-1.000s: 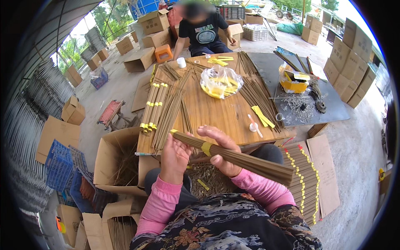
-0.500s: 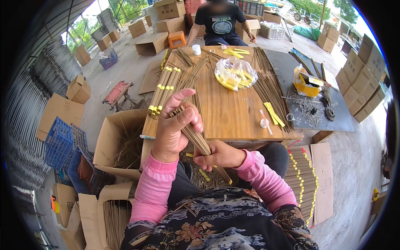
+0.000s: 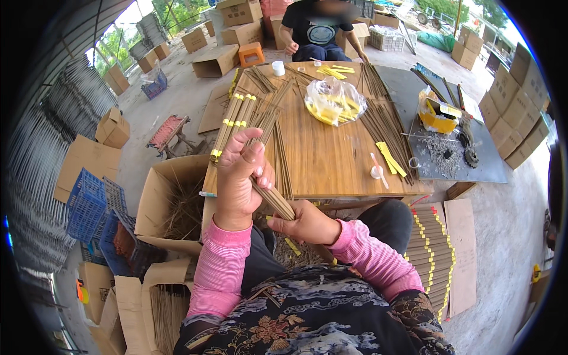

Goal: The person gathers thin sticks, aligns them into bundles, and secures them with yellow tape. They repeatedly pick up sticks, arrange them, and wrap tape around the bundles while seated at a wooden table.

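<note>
A bundle of thin brown incense sticks (image 3: 276, 200) slants between my two hands, above my lap and in front of the table edge. My right hand (image 3: 310, 222) is closed around its middle, thumb along the top. At the upper end is my left hand (image 3: 239, 180), its lower fingers curled about the sticks while thumb and forefinger point up. That end is hidden by the fingers. Beyond my left hand, finished bundles with yellow bands (image 3: 234, 121) lie on the wooden table (image 3: 331, 168), with loose sticks (image 3: 283, 160) beside them.
On the table are a clear bag of yellow strips (image 3: 335, 106), flat yellow strips (image 3: 390, 158) and a small white pot (image 3: 375, 173). A co-worker (image 3: 319, 29) sits opposite. Cartons (image 3: 168, 204) and blue crates (image 3: 89, 201) stand left; banded bundles (image 3: 429, 254) lie right.
My left hand has shifted slightly left and down along the bundle, now covering its upper end. My right hand has moved a little left. The co-worker's arms have shifted.
</note>
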Demonstrator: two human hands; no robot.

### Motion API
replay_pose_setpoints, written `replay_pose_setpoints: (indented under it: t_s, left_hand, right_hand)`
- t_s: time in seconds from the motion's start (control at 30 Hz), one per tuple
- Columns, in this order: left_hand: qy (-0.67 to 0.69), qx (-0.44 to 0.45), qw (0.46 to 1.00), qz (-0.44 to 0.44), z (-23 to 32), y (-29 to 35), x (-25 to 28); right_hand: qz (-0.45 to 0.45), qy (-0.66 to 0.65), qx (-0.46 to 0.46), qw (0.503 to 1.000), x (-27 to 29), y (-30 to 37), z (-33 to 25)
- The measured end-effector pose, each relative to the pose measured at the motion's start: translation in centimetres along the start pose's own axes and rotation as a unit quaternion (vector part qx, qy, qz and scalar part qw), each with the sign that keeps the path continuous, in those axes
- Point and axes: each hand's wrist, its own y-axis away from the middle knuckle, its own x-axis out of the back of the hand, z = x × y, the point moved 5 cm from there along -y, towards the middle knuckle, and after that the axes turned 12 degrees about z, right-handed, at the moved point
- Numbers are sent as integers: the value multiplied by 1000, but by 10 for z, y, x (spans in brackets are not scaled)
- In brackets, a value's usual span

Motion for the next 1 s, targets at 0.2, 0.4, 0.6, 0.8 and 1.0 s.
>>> replay_pose_setpoints:
  t_s: [0.2, 0.4, 0.6, 0.8, 1.0]
  left_hand:
    - [17, -20, 1000, 10, 1, -1, 1]
    - [-35, -85, 996, 22, -1, 3, -8]
    - [-26, -51, 998, 2, -6, 4, -8]
    - [31, -22, 997, -61, -8, 11, -13]
    - [-45, -5, 997, -55, -14, 16, -10]
  right_hand:
    - [-47, -21, 15, 999, 1, 4, -10]
    - [-41, 21, 36, 998, 11, -7, -2]
    - [-61, -30, 6, 998, 7, -6, -4]
    - [-88, -44, -27, 995, 12, -1, -14]
    - [-91, -56, -84, 991, 13, 0, -5]
